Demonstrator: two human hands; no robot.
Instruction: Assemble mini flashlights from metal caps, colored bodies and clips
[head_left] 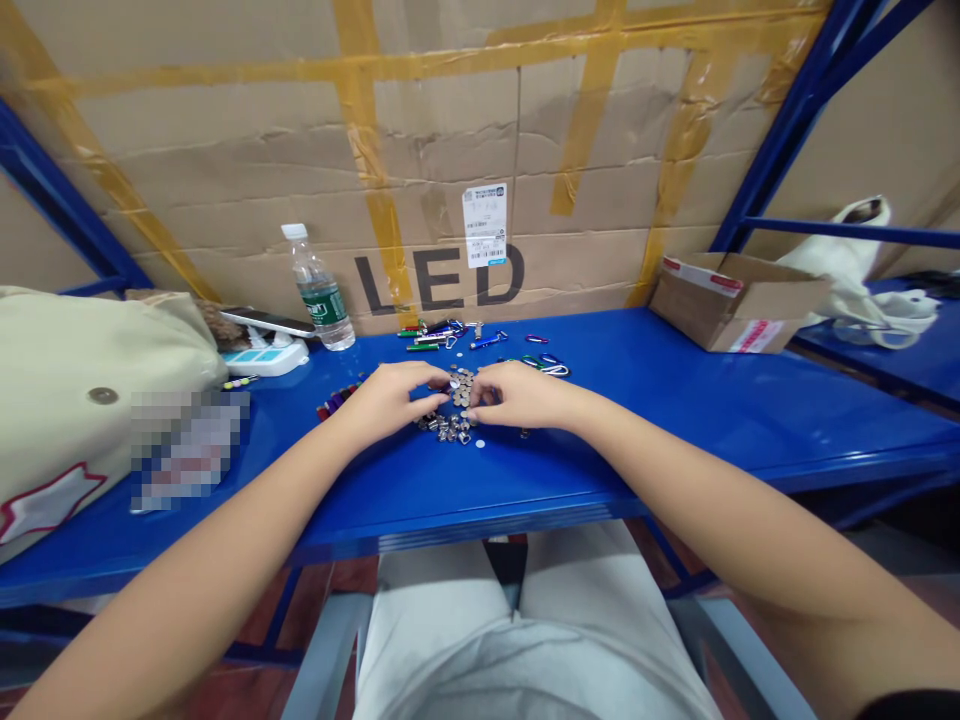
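A pile of small round silver discs like button cells (463,388) lies between my hands on the blue table (675,400). Just nearer to me sits a cluster of small shiny metal pieces (450,430). On the pile's left side my left hand (401,392) is curved, thumb and fingers apart, its tips beside a bright disc. My right hand (510,393) curls at the right edge, fingertips at the discs and a gap between thumb and fingers. One loose white disc (480,444) rests in front. Whether any disc is pinched is too small to see.
Behind the hands lie coloured metal tubes with clips (431,338) and carabiners (551,365); red and blue tubes (330,405) are left. A water bottle (322,290), power strip (266,358) and cream bag (97,390) stand left, an open cardboard box (731,305) right.
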